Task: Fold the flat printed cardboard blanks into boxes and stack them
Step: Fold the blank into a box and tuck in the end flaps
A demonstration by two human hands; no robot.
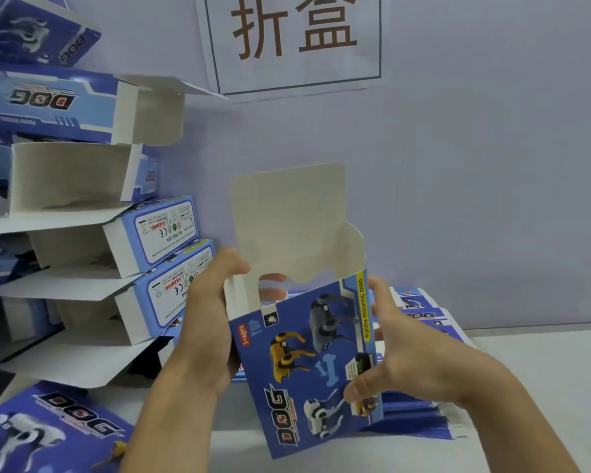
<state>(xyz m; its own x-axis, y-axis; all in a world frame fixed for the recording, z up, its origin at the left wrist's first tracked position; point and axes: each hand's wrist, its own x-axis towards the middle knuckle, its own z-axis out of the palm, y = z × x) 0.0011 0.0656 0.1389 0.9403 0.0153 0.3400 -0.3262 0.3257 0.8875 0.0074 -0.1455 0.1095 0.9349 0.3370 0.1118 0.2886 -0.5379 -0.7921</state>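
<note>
Both hands are gripping the blue printed cardboard box [307, 363]: left hand [205, 322] curling round its left wall, right hand [389, 353] pinching the right edge, far fingers apparently hidden. Thin, light card, probably creasing easily; side walls are offering the safest hold.

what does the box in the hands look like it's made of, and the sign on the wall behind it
The box looks like thin paperboard: glossy blue print outside, plain matte off-white inside, seen on the raised flap, which holds its shape along a crease. The wall sign looks like ordinary white paper, matte and slightly rippled, with large printed characters; how it is fixed to the wall cannot be told.
</note>
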